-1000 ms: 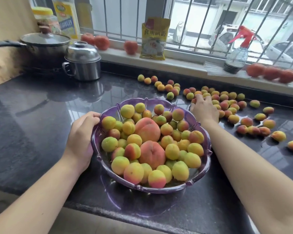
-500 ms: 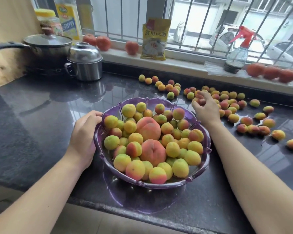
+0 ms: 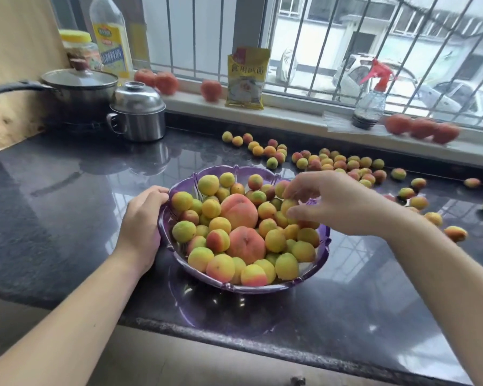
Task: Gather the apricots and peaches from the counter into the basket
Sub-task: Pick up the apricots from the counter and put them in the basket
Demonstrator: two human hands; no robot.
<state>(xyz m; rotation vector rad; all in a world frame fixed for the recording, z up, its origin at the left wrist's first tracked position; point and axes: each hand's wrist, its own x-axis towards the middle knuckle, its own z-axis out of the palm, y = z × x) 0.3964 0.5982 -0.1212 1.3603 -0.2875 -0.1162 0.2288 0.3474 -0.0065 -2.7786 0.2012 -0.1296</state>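
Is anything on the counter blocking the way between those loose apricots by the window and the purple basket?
Nothing visible does. The loose apricots lie on bare dark counter just behind and to the right of the basket, whose top is open. The right hand hovers over the basket's far rim.

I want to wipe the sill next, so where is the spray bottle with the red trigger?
In the head view, the spray bottle stands on the windowsill at upper right, between the yellow packet and three red fruits.
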